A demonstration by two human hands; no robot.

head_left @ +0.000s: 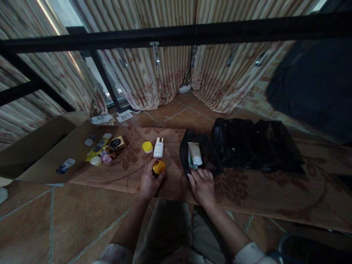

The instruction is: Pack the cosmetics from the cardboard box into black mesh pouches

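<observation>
My left hand (pixel 148 181) is closed around a small dark jar with a shiny amber-gold lid (pixel 159 167), just above the cloth-covered bench. Behind it stand a white bottle with a metallic cap (pixel 158 147) and a small yellow-lidded jar (pixel 147 147). With its fingers bent over the near rim, my right hand (pixel 202 187) grips a black plastic bag (pixel 184 146); the fingertips are partly hidden. Inside that bag's mouth lies a beige squeeze tube with a white cap (pixel 195 154), beside something white and green.
A cardboard box (pixel 57 150) sits at the left, beside a cluster of small cosmetics (pixel 106 154). More black plastic bags (pixel 253 145) lie on the right of the patterned bench cover (pixel 170 183). A dark metal bar (pixel 176 35) crosses in front of the curtains.
</observation>
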